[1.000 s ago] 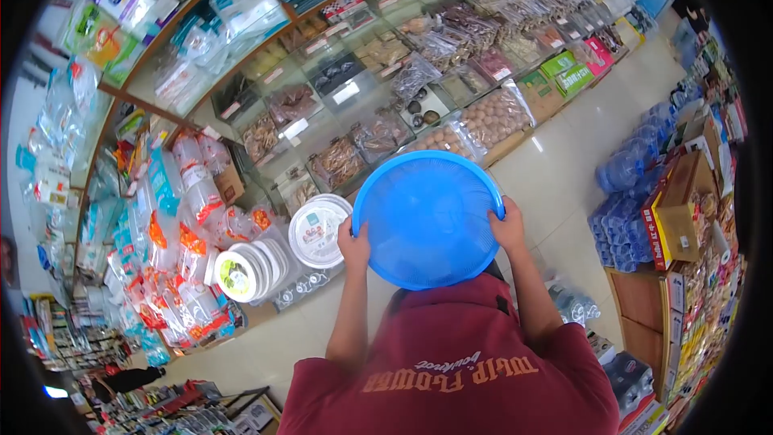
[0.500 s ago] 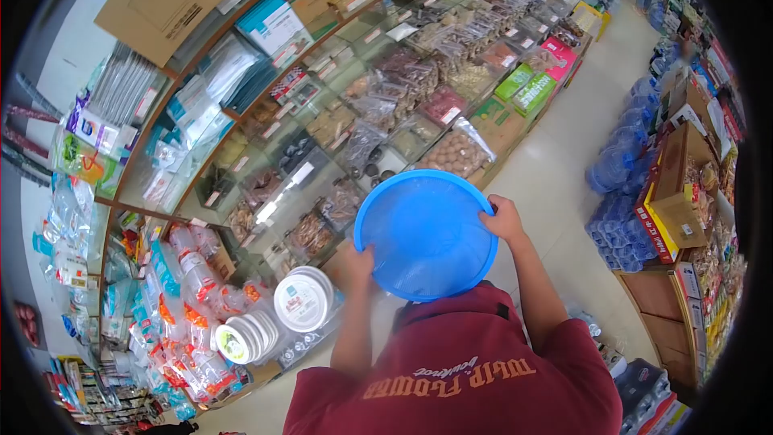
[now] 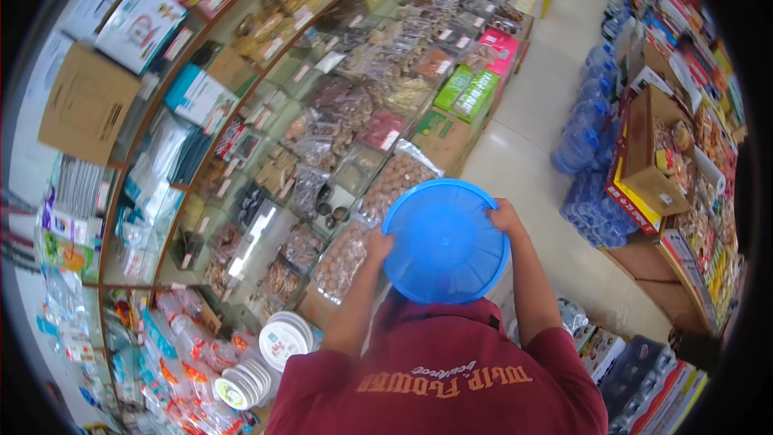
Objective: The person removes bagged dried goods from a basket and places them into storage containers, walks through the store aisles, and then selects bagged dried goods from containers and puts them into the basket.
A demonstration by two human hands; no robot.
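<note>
A round blue plastic colander (image 3: 445, 242) with a slotted wall and a raised rim is held out in front of my chest. My left hand (image 3: 378, 244) is closed on its left edge. On the upper right edge, my right hand (image 3: 503, 216) grips the rim, with the fingers partly hidden. Nothing shows inside the colander. Just beyond and left of it lie bags of round brown walnut-like goods (image 3: 342, 262) on the low display.
Shelves of bagged dried goods (image 3: 386, 125) run along the left. Stacked white lids (image 3: 283, 340) stand lower left. Across the aisle floor (image 3: 523, 133) are water bottles (image 3: 580, 145) and an open carton (image 3: 656, 149). Dark shrink-wrapped packs (image 3: 636, 370) sit lower right.
The view has turned, so the shelves and aisle goods sit further left. The colander has shifted right in view, and its ribs show more clearly. Both hands keep hold of it.
</note>
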